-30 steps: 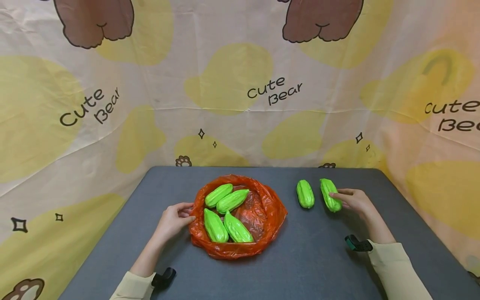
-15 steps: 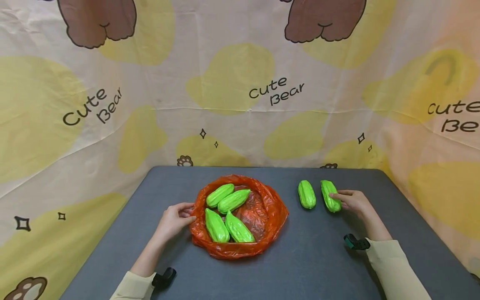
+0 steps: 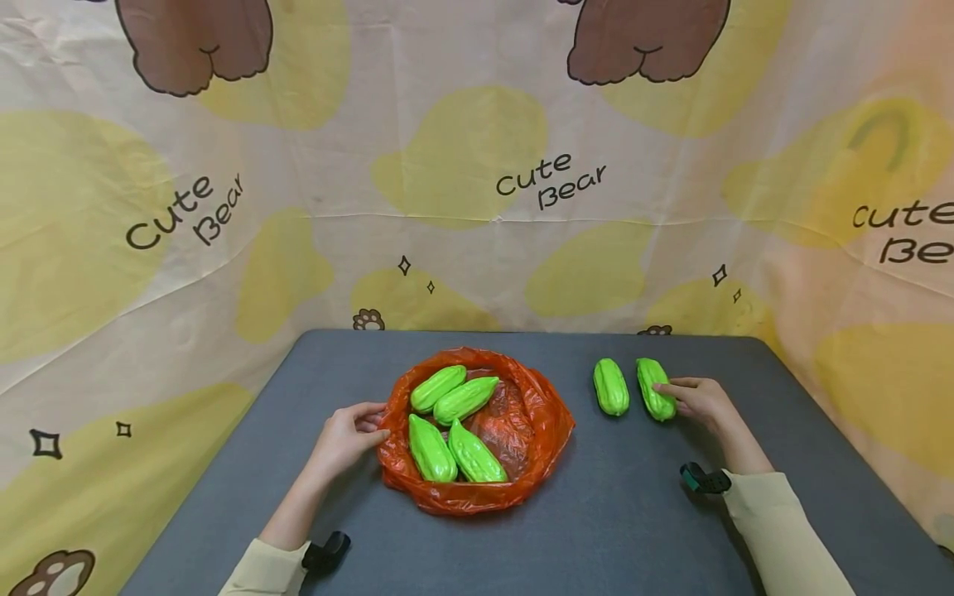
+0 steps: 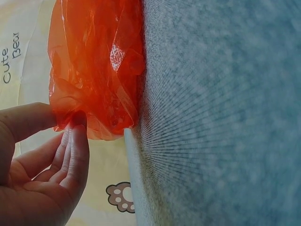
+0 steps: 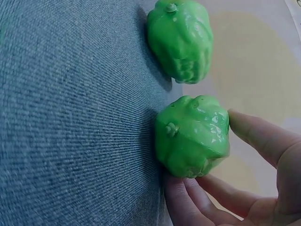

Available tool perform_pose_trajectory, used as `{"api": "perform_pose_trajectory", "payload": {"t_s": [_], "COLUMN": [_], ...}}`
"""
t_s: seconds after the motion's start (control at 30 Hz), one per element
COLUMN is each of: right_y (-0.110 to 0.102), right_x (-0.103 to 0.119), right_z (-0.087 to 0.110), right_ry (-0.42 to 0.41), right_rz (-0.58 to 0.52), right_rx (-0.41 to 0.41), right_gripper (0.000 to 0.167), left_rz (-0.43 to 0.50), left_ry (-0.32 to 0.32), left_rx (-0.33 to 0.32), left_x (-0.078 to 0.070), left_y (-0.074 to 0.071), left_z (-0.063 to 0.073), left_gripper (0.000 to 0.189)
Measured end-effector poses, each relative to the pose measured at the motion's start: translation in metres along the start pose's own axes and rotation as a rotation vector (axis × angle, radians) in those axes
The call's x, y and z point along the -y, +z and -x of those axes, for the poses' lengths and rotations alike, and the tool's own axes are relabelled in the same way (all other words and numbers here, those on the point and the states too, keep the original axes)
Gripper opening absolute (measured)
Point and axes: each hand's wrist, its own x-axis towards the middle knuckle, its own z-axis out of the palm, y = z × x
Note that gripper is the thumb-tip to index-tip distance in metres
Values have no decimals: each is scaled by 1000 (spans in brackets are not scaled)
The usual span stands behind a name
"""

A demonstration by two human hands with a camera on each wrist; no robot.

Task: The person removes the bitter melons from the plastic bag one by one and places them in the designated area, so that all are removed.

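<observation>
My left hand (image 3: pixel 344 439) pinches the left rim of a red plastic bag (image 3: pixel 550 426), its top rolled wide. The left wrist view shows thumb and fingers meeting on the thin bag edge (image 4: pixel 94 66). Inside the bag lie several bright green, ridged bitter gourds (image 3: pixel 464 399), mostly toward its left side. At the right, my right hand (image 3: pixel 708 406) holds another bitter gourd (image 3: pixel 652 377). In the right wrist view the thumb lies on the upper side of this gourd (image 5: pixel 190 136), with fingers tucked along its other side, low by the table. A further bitter gourd (image 3: pixel 611 387) lies just left of it.
Everything sits on a dark grey-blue table (image 3: pixel 596 530) whose back edge meets a hanging cloth (image 3: pixel 462 281) printed with bears and lettering. Each wrist wears a black device, the left one (image 3: pixel 326 553) and the right one (image 3: pixel 704 480), near the table top.
The view shifts slightly. My right forearm has drawn a little to the left, while the right hand stays at the gourd. The left hand and the bag keep their places.
</observation>
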Motion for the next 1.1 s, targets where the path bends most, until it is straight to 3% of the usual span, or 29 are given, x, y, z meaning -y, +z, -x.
{"api": "perform_pose_trajectory", "payload": {"t_s": [1.1], "right_y": [7], "right_x": [1], "right_z": [-2], "right_ry": [-18], "right_rz": [-24], "right_rx": [26], "right_gripper": [80], "left_rz": [-3], "left_ry": [-7], "left_rx": [0], "left_x": [-1], "left_y": [-1], "left_z": [1], "left_gripper": [40]}}
